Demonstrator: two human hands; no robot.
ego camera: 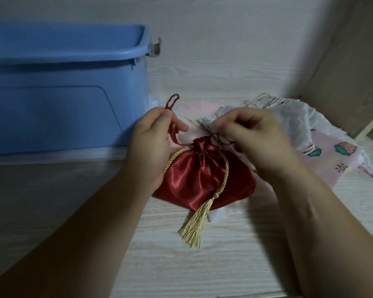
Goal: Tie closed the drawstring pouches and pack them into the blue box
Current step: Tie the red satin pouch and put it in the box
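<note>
A red satin drawstring pouch (202, 179) lies on the pale wood surface, its neck gathered shut. A gold twisted cord with a tassel (194, 226) loops over its front. My left hand (151, 143) pinches the dark red drawstring (171, 103) on the pouch's left, a loop sticking up above my fingers. On the pouch's right, my right hand (258, 138) pinches the other end of the drawstring. The blue box (58, 87) stands to the left, its top open; its inside is hidden.
Behind and right of the red pouch lies a heap of other pouches: a pink printed one (340, 155), a sheer white one (295, 123) and one with cream cords. A tan board (353, 61) leans at the right.
</note>
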